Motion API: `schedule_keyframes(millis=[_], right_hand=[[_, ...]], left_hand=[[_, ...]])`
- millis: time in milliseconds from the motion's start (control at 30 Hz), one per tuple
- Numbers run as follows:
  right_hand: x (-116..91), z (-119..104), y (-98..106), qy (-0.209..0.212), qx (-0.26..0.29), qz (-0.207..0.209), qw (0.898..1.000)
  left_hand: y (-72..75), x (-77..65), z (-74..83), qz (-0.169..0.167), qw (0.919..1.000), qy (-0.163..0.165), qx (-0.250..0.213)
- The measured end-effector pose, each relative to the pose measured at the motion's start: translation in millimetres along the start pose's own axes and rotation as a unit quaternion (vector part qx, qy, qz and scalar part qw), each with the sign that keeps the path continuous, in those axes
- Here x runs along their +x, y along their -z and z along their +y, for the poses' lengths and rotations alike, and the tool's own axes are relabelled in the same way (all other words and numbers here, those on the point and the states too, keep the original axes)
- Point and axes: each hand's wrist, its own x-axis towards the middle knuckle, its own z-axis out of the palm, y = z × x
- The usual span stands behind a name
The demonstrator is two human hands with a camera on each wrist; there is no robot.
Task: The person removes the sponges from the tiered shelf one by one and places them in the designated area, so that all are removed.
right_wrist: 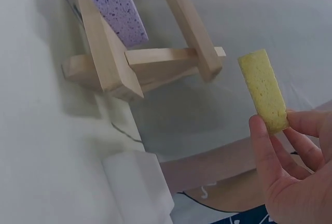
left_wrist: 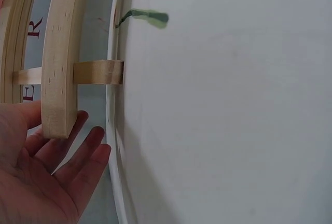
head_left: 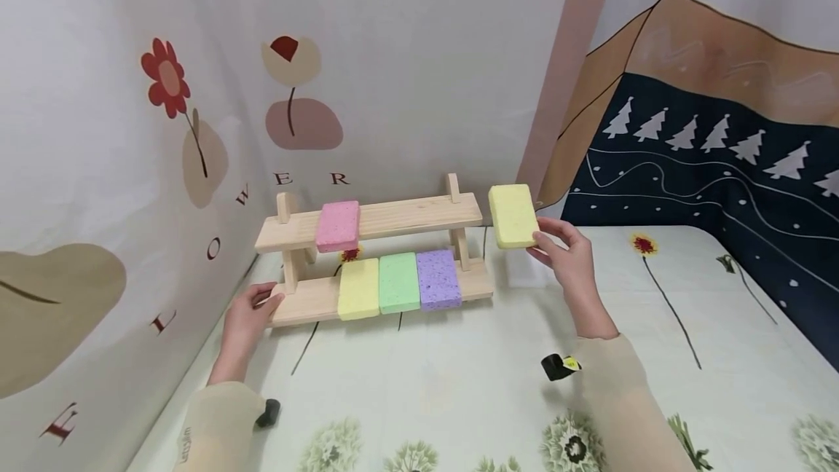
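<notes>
A two-tier wooden shelf (head_left: 419, 215) stands at the back of the table. My left hand (head_left: 244, 319) holds the left end of its lower board (left_wrist: 59, 79), thumb on top and fingers beneath. My right hand (head_left: 569, 257) pinches a yellow sponge (head_left: 513, 215) by its lower edge, raised beside the shelf's right end; the sponge touches nothing else, as the right wrist view shows. A pink sponge (head_left: 338, 226) lies on the upper board. Along the lower board, a second yellow sponge (head_left: 359, 288), a green sponge (head_left: 399, 282) and a purple sponge (head_left: 439, 280) lie side by side.
Printed fabric (head_left: 419, 79) hangs close behind and to the left of the shelf. A dark printed panel (head_left: 708, 166) borders the right side. A white block-like thing (right_wrist: 137, 187) sits near the shelf's right end. A pale flower-print cloth (head_left: 419, 384) covers the table.
</notes>
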Motion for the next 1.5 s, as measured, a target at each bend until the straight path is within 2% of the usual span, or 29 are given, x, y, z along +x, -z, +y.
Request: schedule_keyframes(millis=[333, 567, 967, 1500], right_hand=[[0, 6, 19, -0.015, -0.021, 0.026, 0.999], [5, 14, 29, -0.035, 0.008, 0.042, 0.998], [9, 31, 41, -0.063, 0.041, 0.06, 0.995], [14, 52, 59, -0.094, 0.024, 0.079, 0.992]], left_hand=[[-0.1, -0.1, -0.1, 0.001, 1.0, 0.008, 0.004], [-0.6, -0.2, 0.6, 0.009, 0.9998, 0.005, 0.018], [-0.9, -0.9, 0.7, 0.002, 0.9998, 0.018, -0.001], [-0.6, 0.2, 0.9, 0.002, 0.9998, 0.021, 0.003]])
